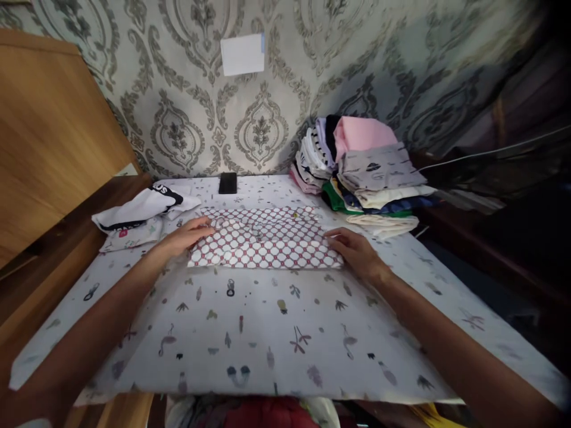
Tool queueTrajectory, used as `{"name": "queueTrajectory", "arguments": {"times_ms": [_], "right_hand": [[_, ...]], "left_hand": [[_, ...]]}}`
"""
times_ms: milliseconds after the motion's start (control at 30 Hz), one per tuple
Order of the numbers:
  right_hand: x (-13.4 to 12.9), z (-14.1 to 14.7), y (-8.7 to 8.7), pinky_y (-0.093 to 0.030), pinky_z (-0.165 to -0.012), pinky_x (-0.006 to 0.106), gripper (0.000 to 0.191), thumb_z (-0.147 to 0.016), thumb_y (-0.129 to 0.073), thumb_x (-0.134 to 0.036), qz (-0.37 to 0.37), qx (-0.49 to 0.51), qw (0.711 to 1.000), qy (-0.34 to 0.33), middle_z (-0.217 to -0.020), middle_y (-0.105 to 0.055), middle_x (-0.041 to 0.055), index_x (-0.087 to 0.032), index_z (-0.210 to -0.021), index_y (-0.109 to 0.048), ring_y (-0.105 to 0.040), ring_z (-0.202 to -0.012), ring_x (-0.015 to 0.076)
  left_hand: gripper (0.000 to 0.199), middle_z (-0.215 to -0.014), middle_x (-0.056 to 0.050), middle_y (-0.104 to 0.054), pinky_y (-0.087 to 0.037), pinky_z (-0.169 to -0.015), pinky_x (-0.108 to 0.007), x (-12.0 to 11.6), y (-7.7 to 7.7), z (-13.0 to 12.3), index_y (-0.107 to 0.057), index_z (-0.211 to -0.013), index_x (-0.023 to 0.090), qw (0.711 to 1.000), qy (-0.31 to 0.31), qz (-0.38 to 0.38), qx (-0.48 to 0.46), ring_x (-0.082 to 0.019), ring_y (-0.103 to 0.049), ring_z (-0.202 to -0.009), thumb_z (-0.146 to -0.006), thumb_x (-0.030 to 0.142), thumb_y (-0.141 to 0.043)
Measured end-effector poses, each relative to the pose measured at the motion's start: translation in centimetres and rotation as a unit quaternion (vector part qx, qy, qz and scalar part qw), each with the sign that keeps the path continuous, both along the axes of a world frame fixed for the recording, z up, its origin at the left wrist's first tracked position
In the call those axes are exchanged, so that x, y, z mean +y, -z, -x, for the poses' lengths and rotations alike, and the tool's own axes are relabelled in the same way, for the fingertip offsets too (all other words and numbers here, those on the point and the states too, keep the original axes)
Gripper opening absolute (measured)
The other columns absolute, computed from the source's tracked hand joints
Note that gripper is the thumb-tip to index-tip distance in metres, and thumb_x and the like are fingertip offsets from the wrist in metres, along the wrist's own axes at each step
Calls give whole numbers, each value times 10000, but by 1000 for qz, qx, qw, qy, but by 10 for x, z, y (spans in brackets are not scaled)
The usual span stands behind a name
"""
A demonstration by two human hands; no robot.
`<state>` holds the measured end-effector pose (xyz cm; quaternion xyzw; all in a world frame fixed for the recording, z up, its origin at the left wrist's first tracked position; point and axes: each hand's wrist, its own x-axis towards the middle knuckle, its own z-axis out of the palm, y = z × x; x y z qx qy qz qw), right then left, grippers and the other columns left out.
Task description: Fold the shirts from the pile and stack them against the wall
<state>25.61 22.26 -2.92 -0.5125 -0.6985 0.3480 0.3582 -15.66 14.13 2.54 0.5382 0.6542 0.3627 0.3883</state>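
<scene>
Red fabric [267,414] at six o'clock; patterned cloth [263,246] amid the counter [263,309].
Our half-curled left hand [187,236] touches the cloth's nine-o'clock edge, our half-curled right hand [357,254] its three-o'clock edge; we cannot tell whether either pinches.

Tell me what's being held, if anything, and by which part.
The left hand and right hand rest at opposite side edges of the red-and-white lattice-patterned cloth; whether they grip it cannot be told.
</scene>
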Motion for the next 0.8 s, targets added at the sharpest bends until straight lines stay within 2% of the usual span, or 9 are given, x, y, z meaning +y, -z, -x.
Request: {"name": "queueTrajectory", "arguments": {"times_ms": [67, 133, 233, 367, 467, 533, 667, 733, 800], "right_hand": [[13, 3, 10, -319, -466, 256, 577, -682, -684, -702, 42, 36, 998, 31, -579, -559, -21, -182, -933, -674, -466, -522, 138], [15, 2, 16, -304, -469, 252, 605, -685, -696, -705, 62, 63, 995, 34, -584, -560, -26, -176, -979, -679, -457, -519, 129], [8, 1, 16, -333, -492, 256, 621, -684, -734, -694, 60, 76, 995, 13, -608, -570, -29, -185, -1035, -679, -479, -537, 130], [1, 3, 9, -355, -522, 262, 679, -640, -788, -664, 56, 62, 996, -4, -606, -510, -57, -190, -1109, -662, -476, -562, 133], [-1, 5, 8, -342, -531, 265, 682, -651, -785, -640, 39, 44, 998, -9, -596, -426, -79, -181, -1140, -666, -435, -565, 126], [-1, 6, 8, -348, -544, 271, 659, -657, -774, -633, 25, 35, 999, -11, -607, -419, -76, -177, -1124, -679, -427, -575, 127], [-1, 4, 7, -373, -593, 289, 567, -680, -743, -590, 13, 16, 1000, -16, -638, -441, -59, -178, -1067, -702, -444, -616, 140], [-2, 4, 6, -382, -609, 294, 538, -689, -727, -570, 11, 11, 1000, -18, -646, -448, -53, -178, -1057, -705, -450, -627, 145], [-2, 3, 4, -395, -621, 296, 520, -695, -718, -552, 11, 9, 1000, -21, -655, -461, -47, -181, -1059, -705, -465, -639, 151]], "left_hand": [[418, -686, 13, -548, -374, -508, -238, 11, 20, 1, -562, -789, 212, 997, -53, 20, -53, -143, -517, -613, -619, 535, -764], [451, -629, 39, -472, -294, -463, -223, 13, 32, 2, -517, -734, 208, 995, -53, 29, -81, -106, -426, -532, -608, 547, -787], [465, -613, 46, -456, -256, -453, -224, 14, 34, 3, -492, -712, 212, 997, -40, 26, -57, -103, -409, -516, -623, 563, -784], [413, -751, -33, -628, -423, -583, -292, 30, 24, -1, -590, -821, 213, 996, -22, 16, 80, -223, -602, -727, -689, 585, -709], [426, -970, -102, -693, -472, -760, -365, 48, 16, -9, -622, -1016, 207, 961, -13, -26, 276, -309, -634, -948, -768, 553, -636], [423, -1103, -126, -683, -463, -853, -392, 58, 12, -18, -600, -1120, 202, 931, 51, -73, 355, -321, -620, -1042, -819, 499, -582], [312, -1185, -96, -665, -447, -917, -337, 76, 11, -38, -610, -1099, 208, 900, 280, -83, 323, -254, -611, -1080, -837, 359, -529], [302, -1131, -83, -668, -448, -873, -316, 85, 14, -44, -614, -1061, 202, 892, 308, -64, 324, -245, -612, -1031, -789, 327, -573], [282, -1006, -55, -664, -439, -778, -298, 91, 16, -46, -608, -999, 198, 891, 301, -43, 336, -234, -607, -924, -742, 311, -614]]}}
